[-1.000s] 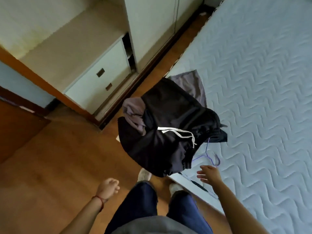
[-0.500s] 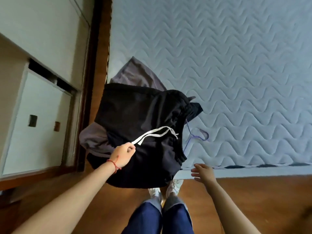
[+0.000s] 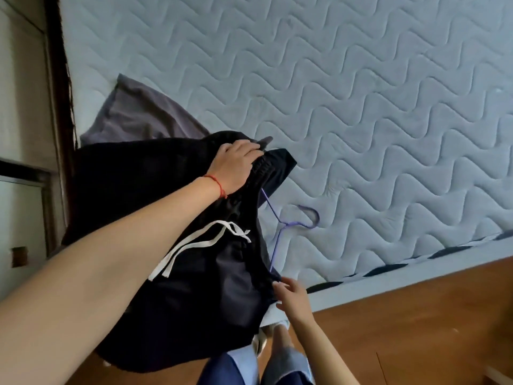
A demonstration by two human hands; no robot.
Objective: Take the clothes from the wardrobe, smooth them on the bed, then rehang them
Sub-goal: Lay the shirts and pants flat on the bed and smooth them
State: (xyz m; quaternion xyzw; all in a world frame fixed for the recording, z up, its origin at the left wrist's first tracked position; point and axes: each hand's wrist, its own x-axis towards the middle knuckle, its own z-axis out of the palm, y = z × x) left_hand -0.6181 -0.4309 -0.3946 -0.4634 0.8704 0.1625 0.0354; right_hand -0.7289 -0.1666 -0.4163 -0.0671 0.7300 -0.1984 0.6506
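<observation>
Bedside, seen from above: black garment (image 3: 155,245) with a white drawstring (image 3: 200,243) heaped at the corner of the bed (image 3: 388,107), part of it hanging over the edge toward the wooden floor (image 3: 416,315). Left hand (image 3: 236,165), red string (image 3: 218,184) at the wrist, fingers curled over the bunched black fabric at the far end of the heap, gripping it. Right hand (image 3: 291,297) at the near edge of the cloth, fingers loosely spread and touching the fabric; whether pinching it, impossible to tell. Purple hanger (image 3: 288,222) lying on the quilted mattress just beside the black garment, its lower end tucked under the cloth. Grey garment (image 3: 138,118) flat on the bed behind the heap, partly covered. Pale wardrobe (image 3: 22,107) at the left edge.
</observation>
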